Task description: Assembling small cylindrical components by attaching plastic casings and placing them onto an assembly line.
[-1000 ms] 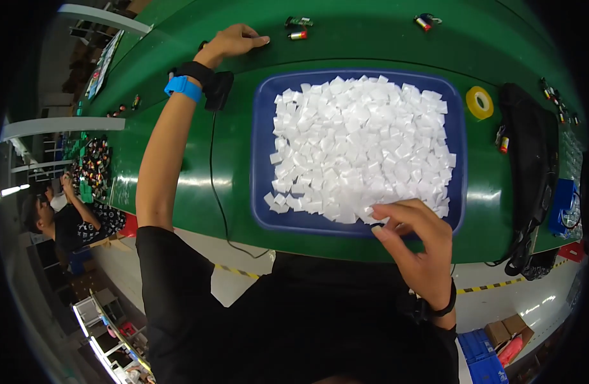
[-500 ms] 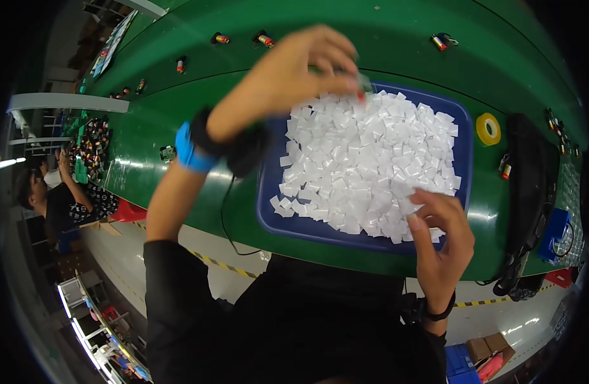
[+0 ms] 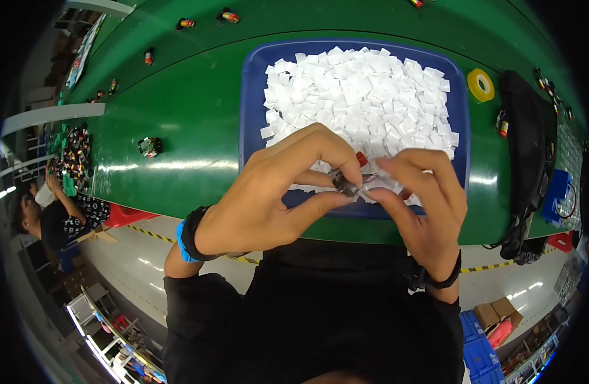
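Observation:
My left hand (image 3: 269, 185) pinches a small dark electronic part (image 3: 345, 184) between thumb and fingertips, just over the near side of a blue tray (image 3: 248, 102). A red end of the part shows beyond the fingers. My right hand (image 3: 432, 198) meets it from the right, with thumb and forefinger closed on a thin pale piece (image 3: 365, 190) against the part. That piece looks like one of the small white squares (image 3: 365, 96) heaped in the tray, though the fingers partly cover it and blur slightly.
A yellow tape roll (image 3: 480, 85) and a black bag (image 3: 519, 141) lie right of the tray. On the green table (image 3: 179, 128) sit a small circuit-board part (image 3: 150, 147) and several red-and-gold parts (image 3: 229, 16). At far left, a person (image 3: 70, 205) works by a heap of parts.
My left hand has come down from the tray's far side, bringing the electronic part to my right hand. My right hand has moved slightly up and left. The tray appears higher in view.

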Action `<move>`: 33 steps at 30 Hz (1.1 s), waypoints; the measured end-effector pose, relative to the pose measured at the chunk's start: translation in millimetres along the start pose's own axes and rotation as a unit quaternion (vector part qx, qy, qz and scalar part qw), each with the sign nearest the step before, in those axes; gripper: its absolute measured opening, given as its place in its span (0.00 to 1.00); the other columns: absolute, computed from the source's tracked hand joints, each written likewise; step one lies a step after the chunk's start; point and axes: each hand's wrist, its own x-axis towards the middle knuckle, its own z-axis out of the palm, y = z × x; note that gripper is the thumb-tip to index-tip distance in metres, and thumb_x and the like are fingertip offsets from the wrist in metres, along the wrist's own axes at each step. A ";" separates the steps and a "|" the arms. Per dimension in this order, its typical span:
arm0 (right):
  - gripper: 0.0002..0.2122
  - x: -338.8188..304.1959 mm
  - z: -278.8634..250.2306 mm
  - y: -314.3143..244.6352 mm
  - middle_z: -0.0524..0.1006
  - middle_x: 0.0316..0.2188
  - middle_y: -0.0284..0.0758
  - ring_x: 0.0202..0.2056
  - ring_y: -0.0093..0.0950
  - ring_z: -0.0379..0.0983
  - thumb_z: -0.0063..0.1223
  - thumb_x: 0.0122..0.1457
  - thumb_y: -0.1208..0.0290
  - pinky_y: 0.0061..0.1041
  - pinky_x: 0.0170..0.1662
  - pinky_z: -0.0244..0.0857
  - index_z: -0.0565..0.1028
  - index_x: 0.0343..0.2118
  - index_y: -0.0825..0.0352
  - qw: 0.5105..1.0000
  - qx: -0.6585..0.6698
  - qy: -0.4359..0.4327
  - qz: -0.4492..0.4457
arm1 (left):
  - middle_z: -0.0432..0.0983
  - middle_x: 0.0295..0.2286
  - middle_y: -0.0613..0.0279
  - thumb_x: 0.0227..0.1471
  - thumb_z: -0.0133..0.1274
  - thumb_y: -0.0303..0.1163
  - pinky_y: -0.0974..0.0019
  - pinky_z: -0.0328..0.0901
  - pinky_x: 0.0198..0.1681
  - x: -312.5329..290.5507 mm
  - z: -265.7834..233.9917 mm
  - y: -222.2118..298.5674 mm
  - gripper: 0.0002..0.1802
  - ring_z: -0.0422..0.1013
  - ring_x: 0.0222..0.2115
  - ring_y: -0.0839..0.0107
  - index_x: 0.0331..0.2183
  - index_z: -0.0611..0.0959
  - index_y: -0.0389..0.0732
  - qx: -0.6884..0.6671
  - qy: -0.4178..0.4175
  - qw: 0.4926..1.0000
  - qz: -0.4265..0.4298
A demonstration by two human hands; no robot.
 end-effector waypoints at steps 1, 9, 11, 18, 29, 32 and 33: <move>0.14 -3.7 -0.9 3.4 0.78 0.34 0.37 0.34 0.28 0.74 0.70 0.44 0.81 0.21 0.27 0.66 0.80 0.35 0.68 0.999 -0.001 -0.009 -0.032 | 0.71 0.41 0.54 0.45 0.59 0.10 0.64 0.76 0.46 -0.6 2.1 -1.4 0.19 0.72 0.45 0.65 0.41 0.77 0.34 -0.007 -0.011 1.000 0.012; 0.14 -12.3 -7.4 6.2 0.80 0.33 0.36 0.35 0.31 0.76 0.70 0.42 0.80 0.25 0.28 0.69 0.80 0.34 0.69 0.991 -0.021 -0.030 -0.132 | 0.70 0.46 0.52 0.44 0.64 0.15 0.64 0.74 0.47 -13.9 14.8 -6.9 0.23 0.72 0.45 0.65 0.43 0.77 0.36 -0.101 0.040 0.994 0.017; 0.14 -17.3 -8.6 1.2 0.80 0.33 0.36 0.35 0.31 0.77 0.69 0.42 0.80 0.25 0.29 0.70 0.81 0.34 0.69 0.991 -0.018 -0.030 -0.128 | 0.70 0.46 0.52 0.43 0.65 0.17 0.65 0.73 0.47 -15.4 13.3 -5.2 0.25 0.73 0.45 0.65 0.45 0.77 0.36 -0.005 0.049 0.997 0.055; 0.13 -20.6 -16.2 -9.9 0.80 0.33 0.34 0.37 0.33 0.78 0.66 0.42 0.82 0.28 0.36 0.78 0.82 0.34 0.68 0.962 -0.168 -0.027 -0.215 | 0.73 0.46 0.52 0.43 0.68 0.25 0.66 0.71 0.43 -16.7 18.3 -10.1 0.28 0.74 0.42 0.66 0.48 0.79 0.36 0.139 0.061 0.988 0.038; 0.12 -24.2 -23.6 2.4 0.80 0.32 0.35 0.35 0.31 0.78 0.65 0.39 0.82 0.28 0.37 0.80 0.82 0.31 0.69 0.954 -0.144 0.001 -0.263 | 0.77 0.37 0.52 0.48 0.65 0.25 0.67 0.71 0.39 -10.9 22.0 -20.0 0.12 0.77 0.34 0.65 0.37 0.84 0.35 0.090 0.057 0.989 0.105; 0.12 -24.4 -24.9 7.8 0.80 0.31 0.35 0.34 0.30 0.78 0.65 0.38 0.82 0.25 0.35 0.80 0.82 0.30 0.69 0.956 -0.149 0.028 -0.253 | 0.77 0.36 0.52 0.49 0.63 0.25 0.66 0.71 0.38 -10.1 28.8 -20.4 0.10 0.77 0.34 0.63 0.36 0.83 0.34 0.117 0.076 0.980 0.142; 0.12 -25.4 -25.2 10.8 0.80 0.32 0.35 0.34 0.30 0.78 0.65 0.37 0.82 0.25 0.34 0.79 0.83 0.30 0.69 0.957 -0.158 0.041 -0.240 | 0.77 0.35 0.52 0.50 0.63 0.25 0.65 0.72 0.38 -10.0 30.5 -21.3 0.09 0.77 0.34 0.63 0.35 0.83 0.34 0.130 0.087 0.975 0.160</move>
